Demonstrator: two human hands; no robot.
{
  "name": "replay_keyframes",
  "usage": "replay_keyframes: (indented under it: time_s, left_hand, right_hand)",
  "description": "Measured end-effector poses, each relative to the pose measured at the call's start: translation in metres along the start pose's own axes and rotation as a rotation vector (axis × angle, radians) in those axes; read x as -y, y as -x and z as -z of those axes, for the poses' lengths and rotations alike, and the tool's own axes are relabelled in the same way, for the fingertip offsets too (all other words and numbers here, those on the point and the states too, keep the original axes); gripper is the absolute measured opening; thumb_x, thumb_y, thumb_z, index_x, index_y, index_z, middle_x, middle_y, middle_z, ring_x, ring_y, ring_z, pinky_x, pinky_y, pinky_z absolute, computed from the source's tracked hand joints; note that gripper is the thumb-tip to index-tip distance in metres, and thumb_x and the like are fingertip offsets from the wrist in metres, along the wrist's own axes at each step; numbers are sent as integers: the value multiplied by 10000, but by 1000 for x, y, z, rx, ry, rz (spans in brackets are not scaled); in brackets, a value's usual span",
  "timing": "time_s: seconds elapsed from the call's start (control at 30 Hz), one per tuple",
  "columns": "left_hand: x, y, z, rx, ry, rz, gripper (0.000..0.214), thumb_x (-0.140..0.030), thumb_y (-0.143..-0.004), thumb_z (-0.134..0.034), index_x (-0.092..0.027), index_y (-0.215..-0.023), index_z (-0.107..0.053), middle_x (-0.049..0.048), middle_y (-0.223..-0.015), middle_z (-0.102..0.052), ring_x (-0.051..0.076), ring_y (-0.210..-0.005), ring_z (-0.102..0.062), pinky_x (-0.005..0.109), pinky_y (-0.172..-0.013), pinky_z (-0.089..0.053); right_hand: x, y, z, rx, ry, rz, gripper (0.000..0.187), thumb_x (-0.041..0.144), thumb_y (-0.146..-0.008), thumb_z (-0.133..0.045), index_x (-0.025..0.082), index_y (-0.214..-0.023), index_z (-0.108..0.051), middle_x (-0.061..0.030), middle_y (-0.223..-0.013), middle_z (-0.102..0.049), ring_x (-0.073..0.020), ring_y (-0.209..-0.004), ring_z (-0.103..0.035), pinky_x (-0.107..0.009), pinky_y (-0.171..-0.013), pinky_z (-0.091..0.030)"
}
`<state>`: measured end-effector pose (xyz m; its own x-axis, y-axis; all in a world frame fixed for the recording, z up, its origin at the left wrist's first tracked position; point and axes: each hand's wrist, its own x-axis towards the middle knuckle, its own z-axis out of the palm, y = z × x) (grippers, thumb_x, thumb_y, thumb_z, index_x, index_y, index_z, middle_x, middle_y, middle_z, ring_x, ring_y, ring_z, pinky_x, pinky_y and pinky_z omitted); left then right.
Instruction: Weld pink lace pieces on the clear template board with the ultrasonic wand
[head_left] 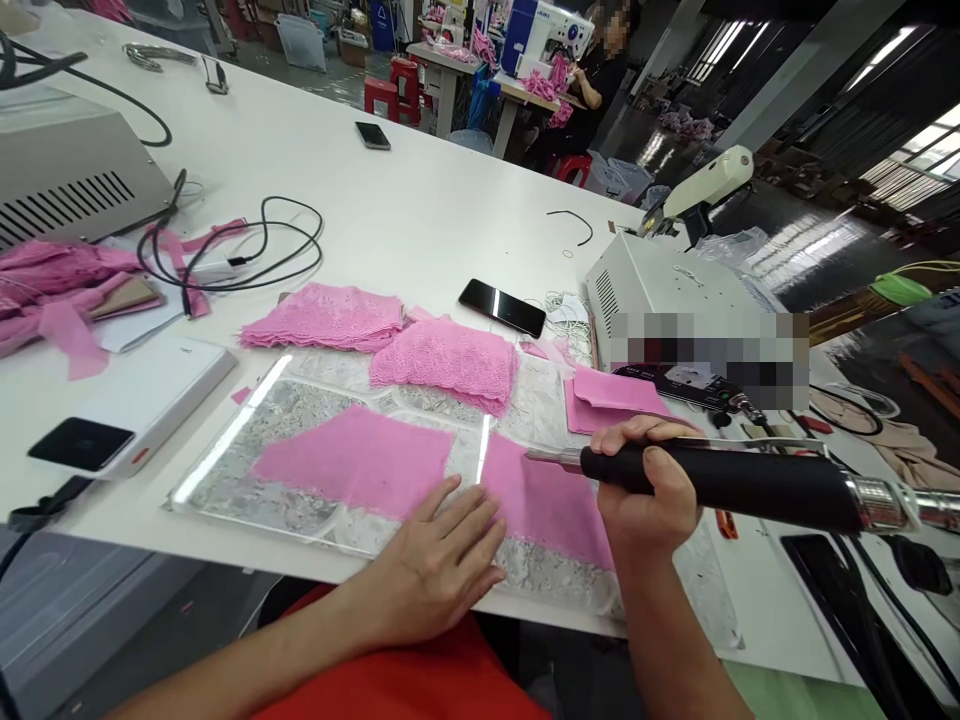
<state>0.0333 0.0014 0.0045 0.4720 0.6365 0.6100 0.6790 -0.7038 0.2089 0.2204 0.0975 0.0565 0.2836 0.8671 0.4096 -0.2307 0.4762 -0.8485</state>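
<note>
Right pink piece (pixel 555 510) lies flat on the marbled board (pixel 555 580), near edge of the table (pixel 450 220). Black-handled tool (pixel 727 480) has its metal tip at that piece's upper edge; can't tell if it touches. Right hand (pixel 649 495): fingers wrapped around the handle, thumb on top. Left hand (pixel 442 560): palm down, fingers extended and slightly spread, gripping nothing, between right piece and left pink piece (pixel 360 460), which is also flat on the board.

Behind them: two pink lace stacks, left stack (pixel 322 318) and right stack (pixel 450 360), side by side. Folded pink cloth (pixel 615 395) just beyond right hand. Black phone (pixel 502 307) behind right stack, grey box (pixel 675 290) right of it. Far left: white box (pixel 180 390), looped black cable (pixel 262 283) behind. Background: person at a sewing machine (pixel 551 35).
</note>
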Motion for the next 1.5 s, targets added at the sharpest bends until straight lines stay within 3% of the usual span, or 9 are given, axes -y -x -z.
replay_keyframes:
  time_s: [0.33,0.83,1.03,1.3,1.5]
  left_hand:
    - [3,6,7,19,-5,-16,258,-220,-933,-514,-78,-1113,-632,139,-1109,-695,275,-1123,-617,469,-1022,-476]
    - [3,7,5,8,-26,3,264,-247,-935,-519,-91,-1110,-641,132,-1083,-704,264,-1127,-616,454,-1033,-468]
    - [2,7,6,7,-13,-5,266,-234,-923,-540,-71,-1107,-640,139,-1089,-698,279,-1131,-609,460,-1029,-466]
    - [2,6,7,20,-36,-1,267,-231,-939,-513,-70,-1111,-638,136,-1122,-693,281,-1141,-600,450,-1017,-469]
    - [1,7,7,27,-30,0,267,-230,-936,-523,-65,-1113,-636,131,-1130,-690,288,-1139,-601,456,-1011,-467]
  right_hand:
    - [-8,13,-24,106,-77,-67,117,237,-706,-577,224,-808,-520,40,-756,-539,-94,-545,-550,-304,-558,-496]
    - [-11,15,-22,148,-57,-74,112,235,-710,-579,224,-804,-519,38,-746,-548,-101,-547,-547,-304,-551,-488]
    - [-5,14,-22,104,-50,-51,112,252,-687,-573,223,-781,-519,41,-720,-546,-97,-508,-533,-295,-513,-470]
    - [-1,23,-16,257,-131,-116,100,229,-722,-560,221,-822,-554,27,-725,-566,-105,-523,-543,-289,-495,-468]
    - [-3,24,-16,273,-155,-119,108,215,-733,-546,220,-840,-563,23,-739,-571,-104,-537,-547,-289,-504,-477]
